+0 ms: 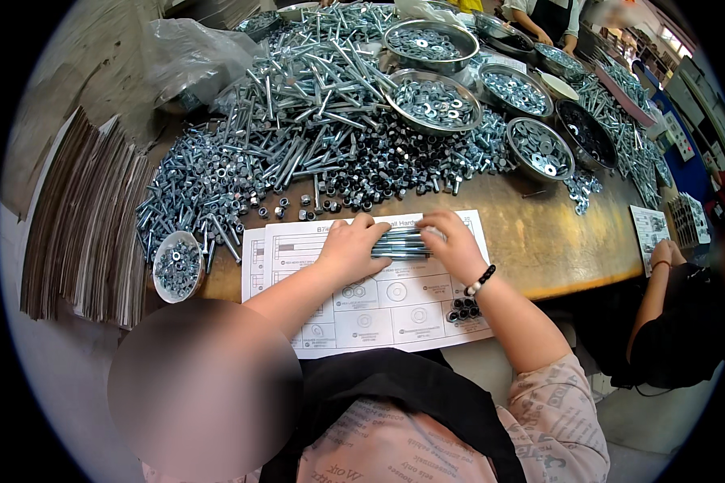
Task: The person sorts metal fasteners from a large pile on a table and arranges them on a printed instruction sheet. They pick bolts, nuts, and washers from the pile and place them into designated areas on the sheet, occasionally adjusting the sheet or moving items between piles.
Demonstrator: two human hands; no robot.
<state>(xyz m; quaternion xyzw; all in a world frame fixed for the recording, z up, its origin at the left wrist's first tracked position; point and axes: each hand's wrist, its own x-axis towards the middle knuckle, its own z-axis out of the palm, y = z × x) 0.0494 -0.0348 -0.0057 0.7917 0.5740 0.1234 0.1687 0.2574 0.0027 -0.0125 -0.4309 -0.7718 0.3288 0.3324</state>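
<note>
Head view shows us a row of long bolts [403, 244] lying on printed sheets [379, 304]. Our left hand [348, 246] brackets one end with spread thumb and fingers, our right hand [455, 248] curls at the other; we cannot tell whether either grips.

You wear a pale pink, short-sleeved fabric shirt [403, 443] printed with grey lettering [387, 457], a black cloth apron [395, 369] over it, and a round-beaded black-and-white bracelet [481, 280] on your right wrist [470, 272].
</note>
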